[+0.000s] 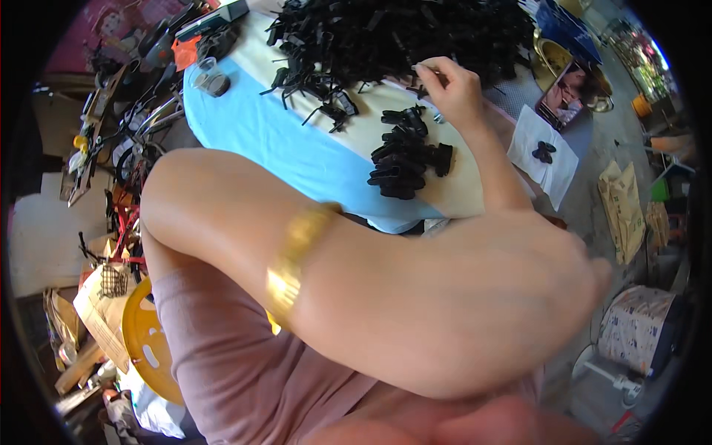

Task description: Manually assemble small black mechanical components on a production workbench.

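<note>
My left arm crosses close in front of me, a gold bracelet [300,256] at its wrist. My left hand [519,289] is large and blurred at the right, its fingers hidden or smeared. Farther off, my right hand [454,93] has thumb and forefinger pinched together at the near edge of a big heap of small black pieces [400,37], some with thin strips. What the pinch holds is too small to make out. Below that hand lies a stacked row of black pieces [404,159] on the cloth-covered table [274,148].
A clear plastic cup [211,80] stands at the table's far left. At the right are a phone [564,93], a gold-coloured pot [550,55], and white paper [560,174] bearing a black butterfly-shaped piece [544,152]. A yellow plastic stool [144,341] is at lower left.
</note>
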### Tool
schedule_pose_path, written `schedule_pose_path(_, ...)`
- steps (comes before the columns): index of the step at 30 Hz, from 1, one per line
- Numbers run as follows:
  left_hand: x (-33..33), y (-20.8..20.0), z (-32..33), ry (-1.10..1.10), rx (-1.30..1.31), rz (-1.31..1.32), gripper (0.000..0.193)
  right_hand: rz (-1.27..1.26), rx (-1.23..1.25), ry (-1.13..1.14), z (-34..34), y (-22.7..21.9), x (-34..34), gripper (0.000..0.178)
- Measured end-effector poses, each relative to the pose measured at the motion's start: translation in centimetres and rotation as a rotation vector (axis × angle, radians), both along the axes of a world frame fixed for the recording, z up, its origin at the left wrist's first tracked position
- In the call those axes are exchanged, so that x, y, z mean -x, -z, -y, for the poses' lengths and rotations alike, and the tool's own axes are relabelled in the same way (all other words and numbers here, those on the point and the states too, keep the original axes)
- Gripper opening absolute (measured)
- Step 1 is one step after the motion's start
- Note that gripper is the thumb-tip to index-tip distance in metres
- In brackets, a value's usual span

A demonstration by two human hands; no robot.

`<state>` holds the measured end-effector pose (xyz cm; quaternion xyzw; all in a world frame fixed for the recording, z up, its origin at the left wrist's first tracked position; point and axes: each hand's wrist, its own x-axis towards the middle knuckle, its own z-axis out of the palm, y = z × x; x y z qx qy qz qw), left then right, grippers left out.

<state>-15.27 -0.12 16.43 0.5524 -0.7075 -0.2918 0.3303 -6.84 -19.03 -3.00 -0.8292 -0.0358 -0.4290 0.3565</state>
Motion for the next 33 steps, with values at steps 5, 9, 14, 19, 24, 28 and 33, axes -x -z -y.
schedule_pose_path(5, -8.1, 5.3, -3.9, -0.457, -0.001, 0.24, 0.036, 0.025, -0.153, 0.078, -0.3, -1.3, 0.8, 0.013)
schedule_pose_path(9, -14.7, 13.0, -6.9, -0.833, -0.02, 0.532, 0.035, -0.007, -0.139, 0.08, -0.7, -2.0, 1.0, 0.015)
schedule_pose_path(14, -15.3, 16.2, -5.1, -0.826, 0.179, 0.828, 0.048, -0.109, -0.066, 0.04, -0.6, -1.7, 1.1, 0.013)
schedule_pose_path(19, -16.0, 18.5, -4.0, -0.663, 0.128, 0.919, 0.052, -0.062, -0.041, 0.017, -0.6, -1.5, 1.0, 0.011)
schedule_pose_path(24, -16.7, 18.1, -3.2, -0.647, 0.047, 0.946, 0.048, -0.072, -0.025, -0.02, -1.1, -1.9, 1.2, 0.01)
schedule_pose_path(28, -17.2, 16.5, -2.0, -0.746, 0.222, 0.792, 0.055, -0.039, -0.018, -0.025, -0.7, -2.0, 1.3, 0.01)
schedule_pose_path(33, -17.5, 13.8, 0.8, -0.872, 0.472, 0.433, 0.052, -0.056, -0.02, -0.015, -0.6, -1.6, 1.1, 0.011)
